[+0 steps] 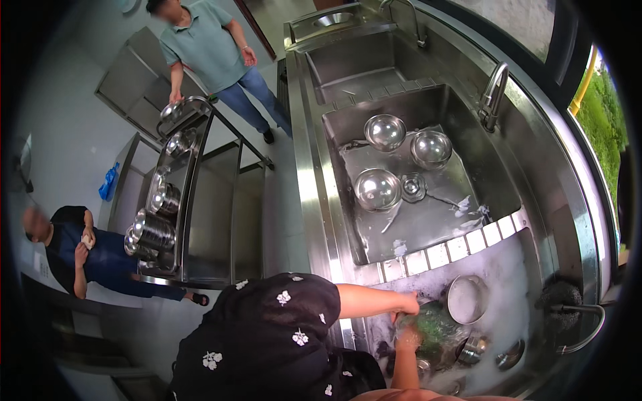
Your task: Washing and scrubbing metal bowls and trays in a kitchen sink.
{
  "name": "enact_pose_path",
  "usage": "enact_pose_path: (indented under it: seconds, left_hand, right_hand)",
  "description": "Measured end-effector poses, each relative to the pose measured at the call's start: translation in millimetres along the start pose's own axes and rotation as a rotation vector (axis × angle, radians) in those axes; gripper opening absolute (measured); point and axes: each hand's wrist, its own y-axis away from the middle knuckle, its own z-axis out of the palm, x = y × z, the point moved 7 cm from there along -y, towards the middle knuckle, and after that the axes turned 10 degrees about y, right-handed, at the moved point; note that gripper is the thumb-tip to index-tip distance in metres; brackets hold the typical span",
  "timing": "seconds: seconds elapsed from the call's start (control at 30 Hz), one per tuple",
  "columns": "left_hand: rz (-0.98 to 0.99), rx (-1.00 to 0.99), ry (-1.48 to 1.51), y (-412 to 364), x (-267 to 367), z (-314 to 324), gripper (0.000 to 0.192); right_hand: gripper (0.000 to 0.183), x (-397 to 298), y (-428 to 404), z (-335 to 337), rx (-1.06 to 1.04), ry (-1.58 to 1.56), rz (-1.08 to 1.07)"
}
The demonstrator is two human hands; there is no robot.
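Observation:
My left hand (407,305) reaches into a sink of soapy water (511,280), with its fingers bent down at the surface. Just below it in the picture, my right hand (410,337) is blurred and partly under suds. Whether either hand holds something is hidden. A blurred green thing (435,328), its kind unclear, lies in the water beside both hands. Close by, a round metal pot or bowl (466,299) holds whitish suds. Metal bowls (472,349) (510,355) sit partly in the water, and a smaller metal vessel (424,367) lies near my right forearm.
Three shiny metal bowls (377,189) (384,133) (431,149) lie around a drain (414,187) in the neighbouring basin. A ridged divider (456,249) separates the basins; faucets (494,97) (587,328) line the window side. Two people stand by a metal cart (193,195) with stacked pots (154,230).

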Motion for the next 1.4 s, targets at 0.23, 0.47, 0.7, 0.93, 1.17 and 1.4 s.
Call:
enact_pose_path:
  seconds: [0.23,0.47,0.7,0.93,1.17,1.4]
  left_hand:
    - [-0.142,-0.182,0.114,-29.7,-18.0,-1.1,0.059]
    - [-0.080,-0.407,0.546,-15.3,0.7,2.9,0.052]
    - [0.460,-0.305,0.066,-5.2,25.4,1.0,0.027]
    - [0.931,-0.564,-0.676,-32.8,-6.2,58.5,0.022]
    - [0.470,-0.931,-0.484,49.7,7.9,53.7,0.036]
    - [0.948,-0.395,-0.299,12.0,21.2,55.3,0.030]
  right_hand:
    - [0.042,4.9,44.3,-48.9,0.237,-2.110,-0.128]
    - [0.057,80.9,0.4,27.8,0.308,-2.134,0.538]
    - [0.046,53.1,-25.5,26.2,0.200,-2.536,0.153]
    - [0.041,-9.1,60.2,-76.1,0.624,-1.639,0.080]
    - [0.037,35.9,-3.7,-43.0,0.141,-2.283,-0.194]
    - [0.040,-19.2,-24.8,6.6,0.254,-2.783,0.041]
